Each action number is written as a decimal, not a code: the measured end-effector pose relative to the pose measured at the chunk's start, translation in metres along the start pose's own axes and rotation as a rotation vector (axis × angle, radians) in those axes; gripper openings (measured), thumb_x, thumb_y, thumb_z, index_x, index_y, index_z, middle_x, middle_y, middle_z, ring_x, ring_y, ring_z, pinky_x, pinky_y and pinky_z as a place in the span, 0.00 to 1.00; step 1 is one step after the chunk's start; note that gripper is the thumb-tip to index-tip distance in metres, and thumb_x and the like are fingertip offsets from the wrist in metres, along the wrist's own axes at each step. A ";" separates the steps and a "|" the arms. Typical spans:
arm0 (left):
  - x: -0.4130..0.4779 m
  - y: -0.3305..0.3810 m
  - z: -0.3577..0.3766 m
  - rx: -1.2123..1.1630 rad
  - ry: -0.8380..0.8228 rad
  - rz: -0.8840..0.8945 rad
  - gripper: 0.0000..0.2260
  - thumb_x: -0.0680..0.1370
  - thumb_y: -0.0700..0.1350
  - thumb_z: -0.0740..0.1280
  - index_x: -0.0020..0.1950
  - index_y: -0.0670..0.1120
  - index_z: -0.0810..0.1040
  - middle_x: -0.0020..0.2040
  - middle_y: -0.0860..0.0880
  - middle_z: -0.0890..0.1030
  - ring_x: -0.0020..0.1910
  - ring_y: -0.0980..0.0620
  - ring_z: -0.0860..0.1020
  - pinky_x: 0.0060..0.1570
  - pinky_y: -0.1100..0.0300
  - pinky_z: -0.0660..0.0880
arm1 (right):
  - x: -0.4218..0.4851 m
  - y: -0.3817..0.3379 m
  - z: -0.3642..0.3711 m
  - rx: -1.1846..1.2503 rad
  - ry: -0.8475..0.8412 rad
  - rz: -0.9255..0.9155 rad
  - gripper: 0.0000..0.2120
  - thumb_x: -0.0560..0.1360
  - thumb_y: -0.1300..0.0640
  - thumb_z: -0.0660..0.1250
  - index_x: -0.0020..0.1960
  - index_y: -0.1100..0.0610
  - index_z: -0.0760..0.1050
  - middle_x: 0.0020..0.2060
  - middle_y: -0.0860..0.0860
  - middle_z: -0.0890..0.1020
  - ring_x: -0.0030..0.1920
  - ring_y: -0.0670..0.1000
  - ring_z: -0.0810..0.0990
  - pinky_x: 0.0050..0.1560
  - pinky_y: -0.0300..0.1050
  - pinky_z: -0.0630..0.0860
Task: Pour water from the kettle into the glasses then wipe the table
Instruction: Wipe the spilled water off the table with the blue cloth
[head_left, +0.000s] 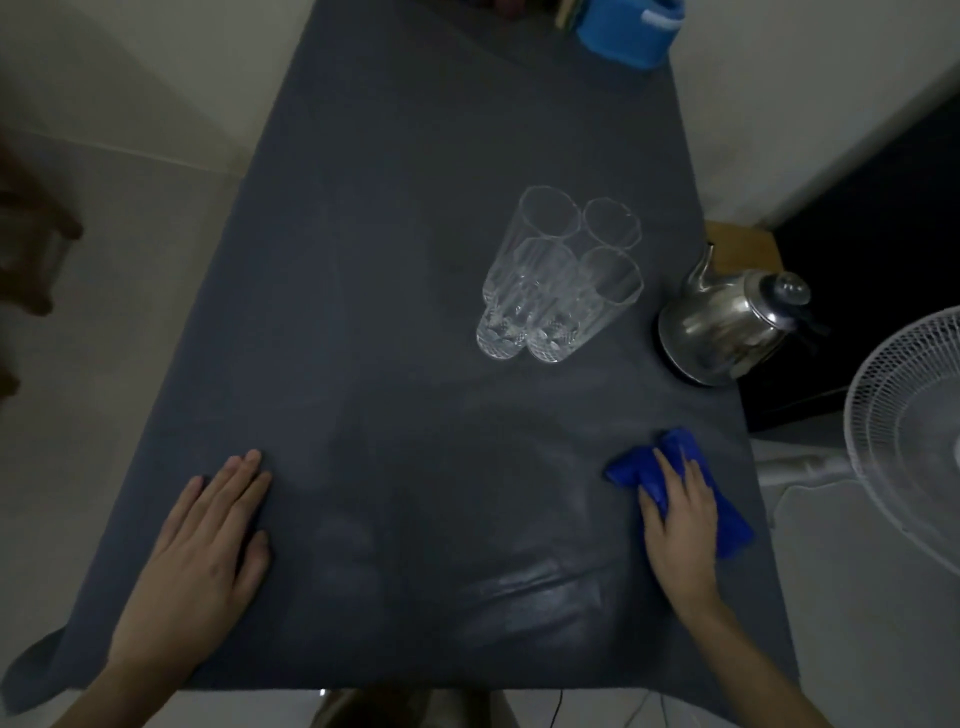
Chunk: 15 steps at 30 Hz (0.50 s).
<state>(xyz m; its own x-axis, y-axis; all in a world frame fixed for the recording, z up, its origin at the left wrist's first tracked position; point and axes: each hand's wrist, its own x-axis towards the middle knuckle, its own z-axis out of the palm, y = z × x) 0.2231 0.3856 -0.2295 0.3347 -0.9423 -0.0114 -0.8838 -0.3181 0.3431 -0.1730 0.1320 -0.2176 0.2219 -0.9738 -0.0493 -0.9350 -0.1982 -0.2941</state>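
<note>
Pressing flat on a folded blue cloth (675, 483), the right hand (680, 525) is lying palm down with fingers stretched forward over the fabric rather than curled round it, so the cloth is being pinned against the table (395, 260) instead of gripped; that looks suited to sliding it across the surface. The left hand (202, 551) is resting open and empty on the dark covering near the front left edge, fingers together, probably steadying the covering so it is not dragging with the wipe.

Four glasses (561, 275) are standing clustered upright, touching one another, further back from the cloth and a little to its left. Whether they are holding water is hard to tell in the dim light. The steel kettle (727, 322) is sitting at the table's right edge, just beside the glasses, spout pointing away, well clear of both hands. By this layout the wiping step seems to be in hand, with the cloth at the front right corner and a faint sheen showing on the covering between the hands
</note>
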 end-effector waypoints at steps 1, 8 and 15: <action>0.000 0.000 0.000 -0.001 -0.004 0.000 0.25 0.78 0.50 0.52 0.71 0.38 0.68 0.74 0.44 0.65 0.74 0.48 0.61 0.75 0.48 0.52 | 0.003 -0.015 0.007 0.004 0.017 -0.019 0.28 0.76 0.47 0.53 0.71 0.58 0.68 0.71 0.62 0.68 0.72 0.62 0.64 0.70 0.63 0.62; 0.000 0.001 -0.003 0.017 -0.039 -0.014 0.26 0.79 0.51 0.52 0.74 0.41 0.65 0.76 0.46 0.62 0.76 0.50 0.58 0.76 0.51 0.50 | 0.005 -0.165 0.052 -0.049 -0.133 -0.603 0.28 0.72 0.49 0.59 0.71 0.53 0.69 0.72 0.56 0.69 0.72 0.58 0.66 0.70 0.55 0.61; 0.001 -0.003 -0.002 0.035 -0.062 -0.026 0.26 0.79 0.53 0.52 0.74 0.42 0.65 0.76 0.46 0.63 0.76 0.51 0.58 0.75 0.50 0.51 | -0.013 -0.259 0.081 -0.029 -0.273 -0.879 0.26 0.76 0.49 0.60 0.74 0.50 0.64 0.76 0.52 0.62 0.76 0.55 0.56 0.76 0.54 0.50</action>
<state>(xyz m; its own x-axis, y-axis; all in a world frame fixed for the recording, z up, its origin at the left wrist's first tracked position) 0.2262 0.3860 -0.2285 0.3376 -0.9380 -0.0781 -0.8863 -0.3447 0.3091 0.0888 0.2048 -0.2183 0.9101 -0.4119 -0.0442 -0.4046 -0.8607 -0.3090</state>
